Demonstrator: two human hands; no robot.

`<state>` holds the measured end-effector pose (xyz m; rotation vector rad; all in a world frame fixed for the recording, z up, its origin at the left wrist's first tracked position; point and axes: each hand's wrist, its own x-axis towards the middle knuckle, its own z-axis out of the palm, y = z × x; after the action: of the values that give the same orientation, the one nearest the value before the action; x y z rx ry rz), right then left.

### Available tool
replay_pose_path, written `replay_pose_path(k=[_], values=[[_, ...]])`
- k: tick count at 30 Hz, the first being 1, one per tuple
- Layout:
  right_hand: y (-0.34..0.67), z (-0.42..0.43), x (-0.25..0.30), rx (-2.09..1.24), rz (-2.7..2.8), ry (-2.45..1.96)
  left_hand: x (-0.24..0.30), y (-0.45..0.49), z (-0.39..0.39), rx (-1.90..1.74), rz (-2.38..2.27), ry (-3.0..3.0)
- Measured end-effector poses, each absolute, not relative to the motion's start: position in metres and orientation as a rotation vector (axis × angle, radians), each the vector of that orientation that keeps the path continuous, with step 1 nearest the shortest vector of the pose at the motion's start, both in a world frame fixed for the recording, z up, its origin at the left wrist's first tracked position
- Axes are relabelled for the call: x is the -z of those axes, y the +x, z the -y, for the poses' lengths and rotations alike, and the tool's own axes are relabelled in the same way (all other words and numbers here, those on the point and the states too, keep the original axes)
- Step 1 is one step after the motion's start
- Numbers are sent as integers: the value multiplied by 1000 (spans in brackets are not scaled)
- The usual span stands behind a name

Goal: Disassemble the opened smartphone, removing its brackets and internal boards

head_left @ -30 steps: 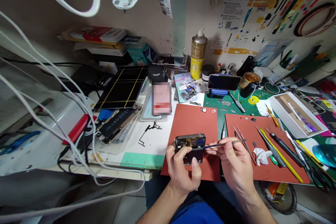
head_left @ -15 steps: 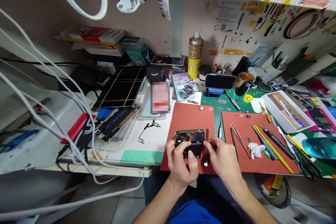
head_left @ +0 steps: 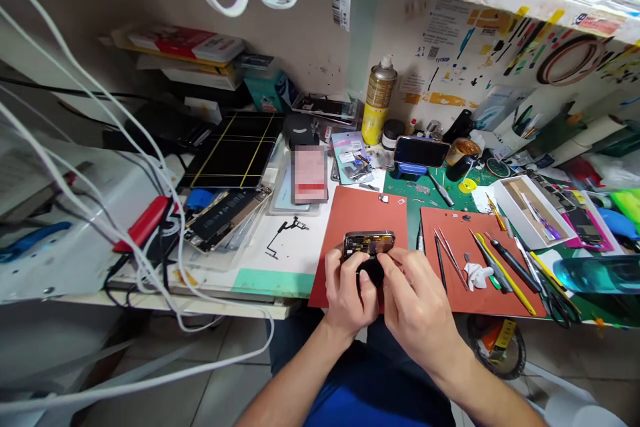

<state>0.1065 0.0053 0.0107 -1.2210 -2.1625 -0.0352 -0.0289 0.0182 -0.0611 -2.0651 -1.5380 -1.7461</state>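
An opened smartphone (head_left: 371,239), its circuit parts and dark battery area exposed, is tilted up above the left red-brown mat (head_left: 367,210). My left hand (head_left: 347,293) is closed around its left side and lower part, with the thumb over the front. The fingers of my right hand (head_left: 419,293) are pinched together at the phone's inside, near its middle right. Whatever they may hold is hidden. Beyond the phone, small metal parts (head_left: 383,199) lie at the mat's far edge. A pen-like tool (head_left: 420,237) lies just past my right hand.
On the right mat lie tweezers (head_left: 451,258), a crumpled white tissue (head_left: 477,276), and several slim tools. A white box (head_left: 535,210) stands behind them. Left are a flex cable (head_left: 285,235), phone parts (head_left: 227,219) and hanging white cables (head_left: 145,190). A spray can (head_left: 379,101) stands at the back.
My right hand has moved left from beside the phone, and its fingertips are now over the inside. A flat metal strip on the mat is now hidden. The camera view has shifted.
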Motion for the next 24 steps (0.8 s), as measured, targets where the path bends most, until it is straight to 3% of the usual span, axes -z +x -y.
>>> replay_pose_path(k=[4, 14, 24], values=[[97, -1, -17, 196, 2215, -1280, 61, -28, -18, 1786, 1558, -2060], [96, -4, -28, 132, 2213, -1363, 74, -30, -19, 2010, 1445, -2101], [95, -10, -26, 122, 2190, -1384, 66, -36, -18, 2171, 1768, -2060]])
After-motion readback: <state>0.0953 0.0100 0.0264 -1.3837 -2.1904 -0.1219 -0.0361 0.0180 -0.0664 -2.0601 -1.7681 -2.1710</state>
